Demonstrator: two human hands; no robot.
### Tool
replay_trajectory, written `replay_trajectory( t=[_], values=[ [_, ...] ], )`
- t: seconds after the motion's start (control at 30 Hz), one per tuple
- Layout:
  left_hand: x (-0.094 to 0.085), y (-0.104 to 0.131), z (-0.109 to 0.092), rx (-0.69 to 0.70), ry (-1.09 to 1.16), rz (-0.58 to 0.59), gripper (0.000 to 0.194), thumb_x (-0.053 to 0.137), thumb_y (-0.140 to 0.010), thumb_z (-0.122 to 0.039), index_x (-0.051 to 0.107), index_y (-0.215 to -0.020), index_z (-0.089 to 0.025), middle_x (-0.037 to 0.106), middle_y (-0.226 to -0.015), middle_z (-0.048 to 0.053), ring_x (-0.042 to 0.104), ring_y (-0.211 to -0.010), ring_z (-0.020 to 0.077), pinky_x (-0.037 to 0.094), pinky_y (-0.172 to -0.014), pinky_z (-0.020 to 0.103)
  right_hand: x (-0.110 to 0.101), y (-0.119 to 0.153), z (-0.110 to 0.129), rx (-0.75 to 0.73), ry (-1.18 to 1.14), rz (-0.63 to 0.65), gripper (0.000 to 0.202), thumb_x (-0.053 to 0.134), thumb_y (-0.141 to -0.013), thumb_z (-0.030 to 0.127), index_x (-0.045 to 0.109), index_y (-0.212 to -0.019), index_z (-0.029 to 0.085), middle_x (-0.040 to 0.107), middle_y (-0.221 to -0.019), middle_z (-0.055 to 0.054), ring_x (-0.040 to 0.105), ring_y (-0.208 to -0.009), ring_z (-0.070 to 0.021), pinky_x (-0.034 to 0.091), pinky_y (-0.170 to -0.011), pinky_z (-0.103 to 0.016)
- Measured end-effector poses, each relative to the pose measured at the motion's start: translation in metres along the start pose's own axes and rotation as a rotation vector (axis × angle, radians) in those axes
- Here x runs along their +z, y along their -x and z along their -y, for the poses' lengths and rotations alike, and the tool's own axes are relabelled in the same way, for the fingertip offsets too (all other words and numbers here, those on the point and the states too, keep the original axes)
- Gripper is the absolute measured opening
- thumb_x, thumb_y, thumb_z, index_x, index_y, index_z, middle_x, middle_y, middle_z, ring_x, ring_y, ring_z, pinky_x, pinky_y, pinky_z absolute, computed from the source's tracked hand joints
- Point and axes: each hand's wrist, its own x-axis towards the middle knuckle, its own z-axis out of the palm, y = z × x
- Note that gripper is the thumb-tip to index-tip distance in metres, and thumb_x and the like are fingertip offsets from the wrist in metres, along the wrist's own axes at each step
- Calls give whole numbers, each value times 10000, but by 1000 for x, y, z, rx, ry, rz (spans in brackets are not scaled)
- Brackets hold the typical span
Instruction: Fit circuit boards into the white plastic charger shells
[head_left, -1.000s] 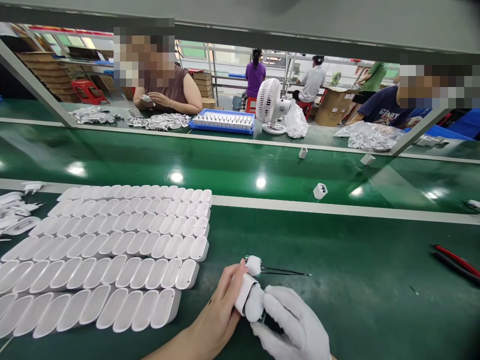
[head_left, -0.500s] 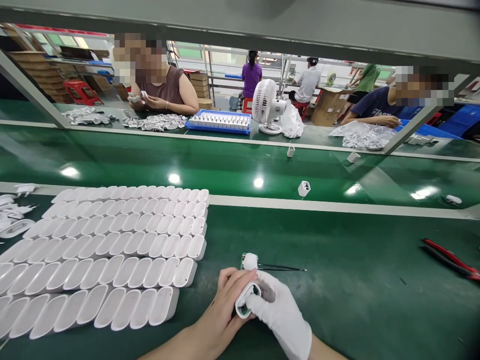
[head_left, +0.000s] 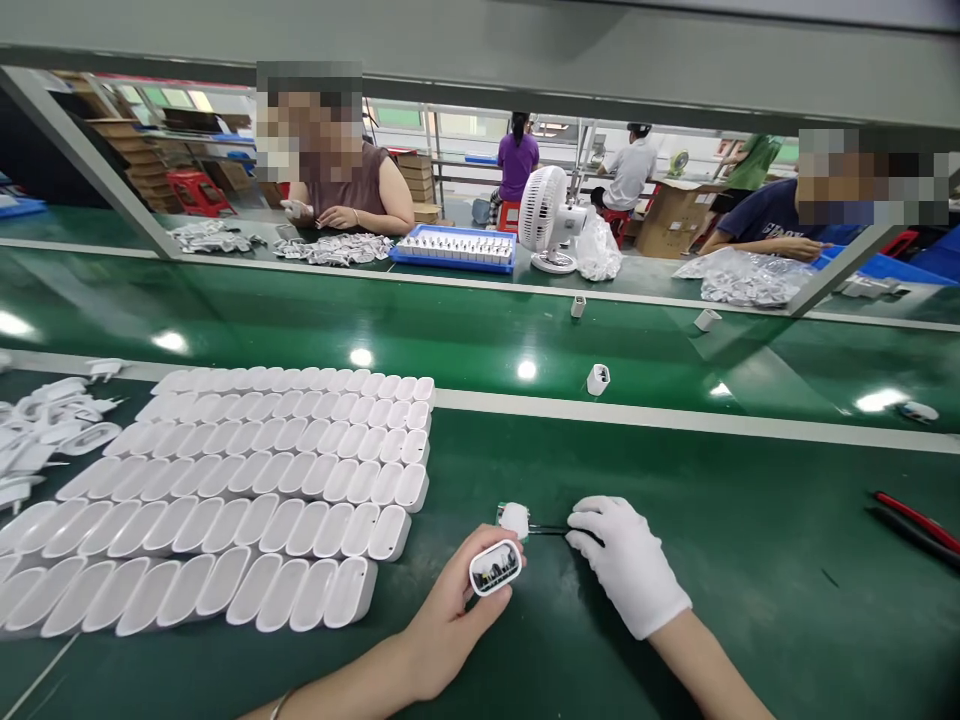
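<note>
casing (head_left: 495,567) clamped in my left hand (head_left: 454,610), open end facing me. board (head_left: 514,519) just beyond casing. my right hand (head_left: 630,565) at dark leads (head_left: 547,528), right of casing; can't tell if fingers pinch them. tilting casing could spill parts (head_left: 496,570) inside, if loose; tugging leads could strain them or drag board into casing.

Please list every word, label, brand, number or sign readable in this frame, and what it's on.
No text reads clearly.
Navy shirt, right: pale chest lettering, too blurred to read.
Cardboard box, background: small marks, too small to read.
White housing in the left hand: no lettering visible.
</note>
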Motion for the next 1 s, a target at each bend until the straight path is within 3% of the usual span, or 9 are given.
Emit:
replay_trajectory(
  t=[0.17, 0.27, 0.43, 0.6, 0.77, 0.87, 1.0],
  values=[
    [-1, 0, 3, -38, 88, 33, 272, 575, -830, -324, 523, -1055, -180, 582, -895, 41, 538, -762, 161, 388, -667, 259, -13, 0, 26, -181, -49, -235, 192, 428, -889, 132, 588, -854, 233, 671, -792, 18, 588, -650, -132, 368, -758, -309],
    [-2, 0, 5, -49, 72, 24, 250, 574, -781, -280, 531, -997, -162, 577, -819, 30, 525, -710, 154, 360, -632, 255, -27, -1, 44, -223, -65, -336, 279, 393, -867, 39, 591, -863, 235, 661, -724, 49, 556, -572, -83, 289, -698, -294],
    [-1, -2, 3, -86, 48, 39, 252, 552, -732, -239, 510, -967, -156, 564, -773, 18, 504, -683, 149, 340, -620, 254, -26, 1, 60, -247, -71, -282, 328, 375, -810, -8, 587, -808, 242, 646, -690, 69, 524, -565, -88, 221, -652, -307],
    [2, -3, -2, -110, 34, 62, 214, 529, -695, -196, 507, -904, -159, 534, -732, -1, 482, -664, 142, 331, -608, 245, -14, 7, 60, -241, 42, -209, 339, 385, -698, -32, 561, -788, 243, 613, -662, 56, 443, -543, -109, 172, -622, -317],
    [2, -3, -3, -100, -7, 67, 172, 539, -699, -203, 513, -867, -171, 485, -687, -26, 429, -623, 122, 308, -581, 228, -17, 8, 62, -234, 41, -163, 320, 394, -581, -21, 532, -726, 229, 562, -624, 43, 378, -544, -126, 145, -612, -331],
    [2, -4, -3, -88, -59, 76, 156, 521, -692, -168, 518, -848, -167, 430, -652, -43, 354, -591, 105, 276, -558, 220, -25, 7, 64, -246, 30, -153, 280, 403, -597, -11, 527, -696, 220, 540, -592, 40, 375, -541, -127, 145, -612, -333],
    [1, -5, -2, -41, -95, 91, 149, 513, -709, -153, 535, -857, -157, 437, -682, -37, 331, -598, 103, 269, -554, 218, -33, 7, 53, -199, -71, -164, 273, 418, -743, 35, 602, -788, 232, 599, -668, 25, 462, -595, -119, 197, -653, -332]
  ],
)
